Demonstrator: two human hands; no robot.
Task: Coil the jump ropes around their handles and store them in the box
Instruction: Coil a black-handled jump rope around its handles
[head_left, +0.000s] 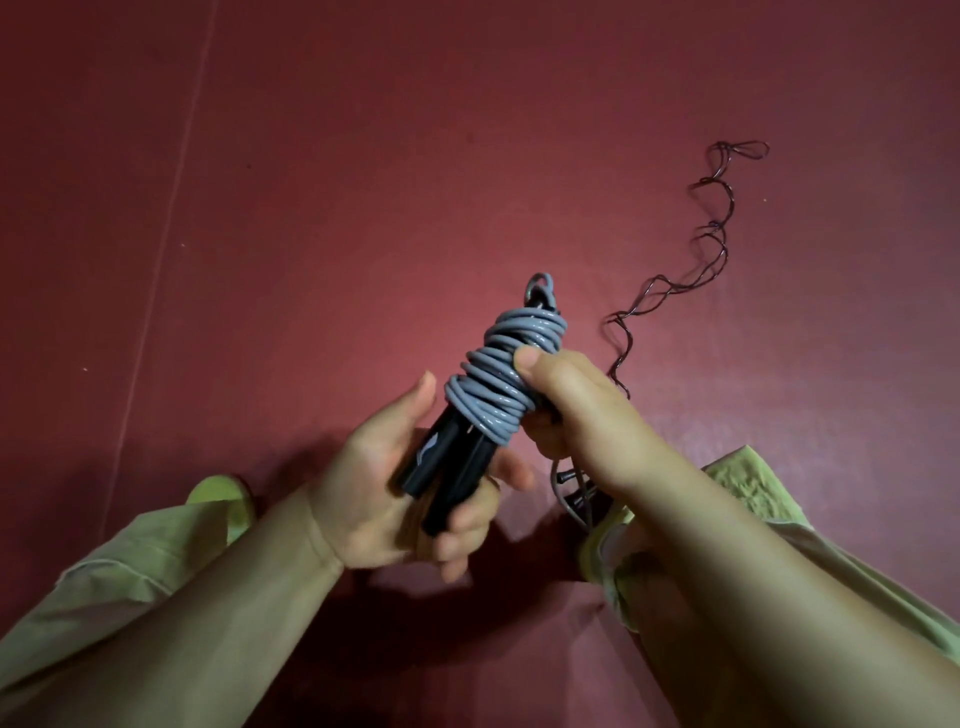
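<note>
I see my left hand (395, 483) low in the middle of the view, with its fingers curled around the bare lower ends of the two black handles (447, 467). The handles lie side by side and point up and to the right, away from me. The grey jump rope (504, 371) is wound in many turns around the upper part of the handles, and a small loop of it sticks out at the top end of the bundle.

My right hand (566, 405) grips the coiled part from the right side. Its thumb presses flat on the grey turns, and its other fingers go behind the bundle, where I cannot see them well. Both hands hold the bundle in the air above the dark red floor (311, 208).

On the floor to the right lies a second rope (711, 244), thin and dark, in loose wavy loops. It runs from near my right wrist up toward the top right of the view. Just under my right forearm I see something dark where this thin rope ends, but I cannot tell what it is.

Both arms wear light green sleeves (130, 597), pushed back from the wrists. A pale straight line (166, 218) crosses the floor at the left side.
</note>
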